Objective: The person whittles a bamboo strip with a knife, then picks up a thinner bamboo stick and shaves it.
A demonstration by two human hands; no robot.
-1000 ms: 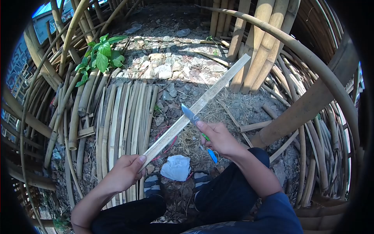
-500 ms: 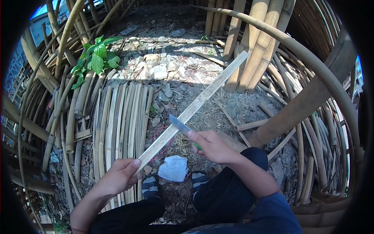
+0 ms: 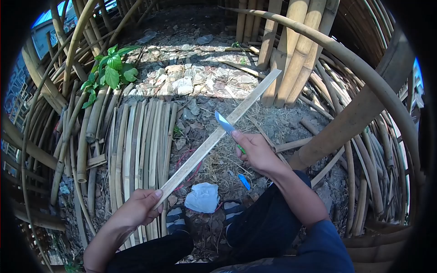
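Pale split bamboo strip [image 3: 217,134] — held at its near end, knife laid across its middle.
Left hand [image 3: 136,210] closed round the strip's lower end; long axis runs up and right, far tip toward the upright bamboo poles [image 3: 291,50]. Right hand [image 3: 255,152] gripping a green-handled knife [image 3: 226,125] — blade touching the strip's right edge, above the stony ground [image 3: 191,82].

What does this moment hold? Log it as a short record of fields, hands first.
left hand: grips the near end of the bamboo strip
right hand: holds a knife with its blade against the strip
strip: slants up and away toward the upright bamboo poles
ground: split bamboo slats at left, white crumpled scrap near the feet
plant: green leaves at upper left
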